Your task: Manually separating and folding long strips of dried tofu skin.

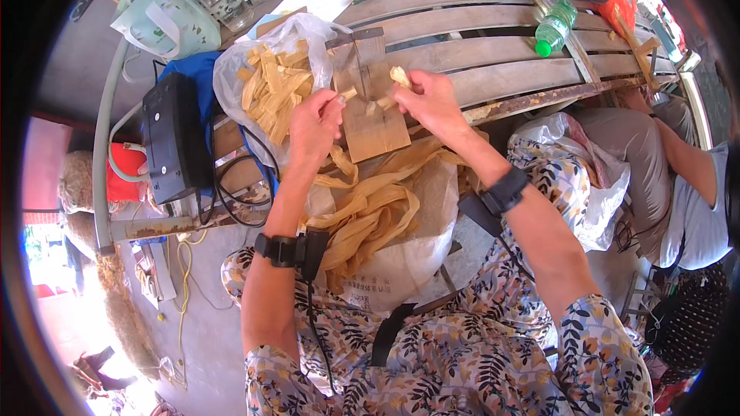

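Observation:
My left hand (pixel 317 121) pinches the end of a short tan dried strip (pixel 348 93) above a small wooden board (pixel 378 133). Across the board my right hand (pixel 430 98) holds a pale folded piece (pixel 399 76) between thumb and fingers, with another short strip (pixel 384 103) just below the fingertips. A thin dark upright piece (pixel 361 72), perhaps a blade, stands on the board between the hands. Left of the board, a clear plastic bag (pixel 228 78) holds many short folded tan pieces (pixel 277 89). Long tan strips (pixel 370 214) lie on a white sack (pixel 430 242) over my lap.
The board rests on a slatted wooden bench (pixel 480 58) with a rusty metal edge. A black box (pixel 176 138) with cables stands left, near a tote bag (pixel 167 23) and glass jar (pixel 222 0). A green plastic bottle (pixel 556 29) lies right; another person (pixel 688 173) sits beyond my right arm.

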The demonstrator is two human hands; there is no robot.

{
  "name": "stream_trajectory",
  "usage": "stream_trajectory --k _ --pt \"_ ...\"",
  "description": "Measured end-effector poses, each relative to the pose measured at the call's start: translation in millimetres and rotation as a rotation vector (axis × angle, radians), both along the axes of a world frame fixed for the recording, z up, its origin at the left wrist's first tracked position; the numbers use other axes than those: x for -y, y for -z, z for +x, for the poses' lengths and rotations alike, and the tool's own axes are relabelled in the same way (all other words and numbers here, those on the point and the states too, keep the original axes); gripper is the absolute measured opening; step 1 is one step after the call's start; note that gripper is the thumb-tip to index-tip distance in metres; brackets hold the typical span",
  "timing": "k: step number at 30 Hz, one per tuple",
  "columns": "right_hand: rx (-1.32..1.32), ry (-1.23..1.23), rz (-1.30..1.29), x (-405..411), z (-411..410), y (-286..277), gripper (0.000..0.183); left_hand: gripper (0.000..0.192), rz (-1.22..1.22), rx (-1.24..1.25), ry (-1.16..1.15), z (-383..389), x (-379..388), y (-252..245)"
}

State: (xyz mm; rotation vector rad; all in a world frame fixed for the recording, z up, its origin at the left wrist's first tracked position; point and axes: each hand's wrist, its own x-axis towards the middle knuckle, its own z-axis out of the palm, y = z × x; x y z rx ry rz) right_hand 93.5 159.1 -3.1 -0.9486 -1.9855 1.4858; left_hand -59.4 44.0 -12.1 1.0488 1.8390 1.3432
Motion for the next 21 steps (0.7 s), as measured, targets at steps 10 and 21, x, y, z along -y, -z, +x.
stream_trajectory --k 10,21 --pt "-0.119 -0.249 0.216 29 37 -41 0.017 0.013 0.092 0.107 0.084 68 32 -29" --pt "-0.052 -0.269 0.345 9 44 -57 0.018 0.010 0.094 -0.339 0.133 67 35 -30"
